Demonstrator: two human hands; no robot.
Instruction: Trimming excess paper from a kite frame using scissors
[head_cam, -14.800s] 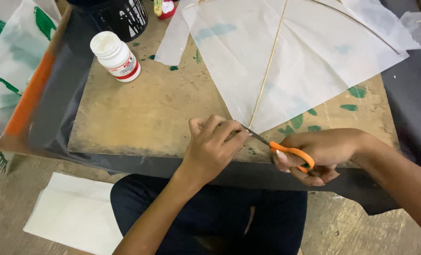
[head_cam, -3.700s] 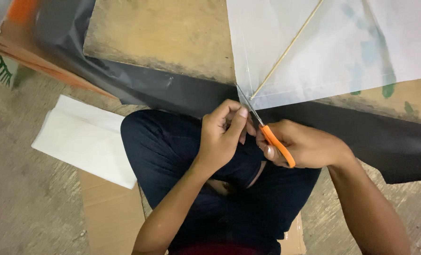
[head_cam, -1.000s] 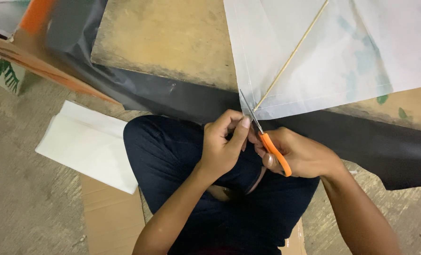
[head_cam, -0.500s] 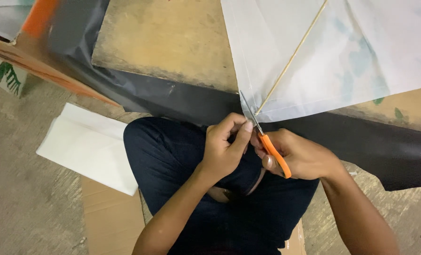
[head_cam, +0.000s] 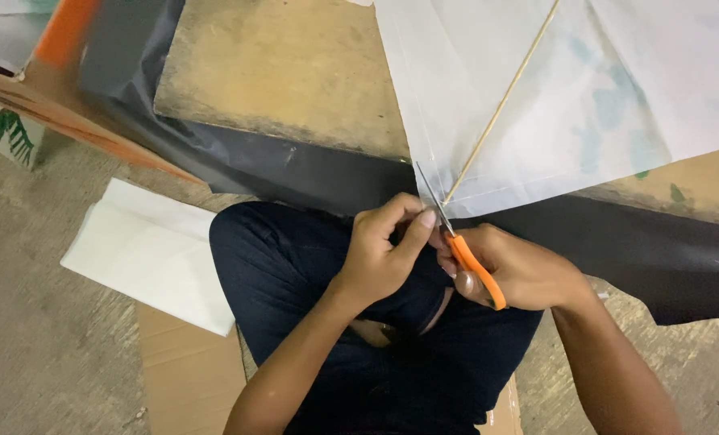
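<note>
1. Scissors (head_cam: 466, 256) with orange handles sit in the right hand (head_cam: 521, 274), whose grip is wrapped tight around the handles; the blades point up at the lower tip of the white paper kite (head_cam: 537, 121).
2. Compared with half a second ago, the blades have barely shifted; they stay at the same corner, just beside the lower end of the thin bamboo spine (head_cam: 500, 105).
3. The left hand (head_cam: 384, 254) keeps pinching the kite's tip, finger and thumb narrowed onto the paper right beside the blades.
4. Against the picture from much earlier, the kite's tip now overhangs the near edge of the wooden table (head_cam: 279, 80), above the person's lap.
5. Judging from this steadiness, the trimming at the tip is slow, fine work.
6. A folded white sheet (head_cam: 154, 254) lies on the floor, left of the lap.
</note>
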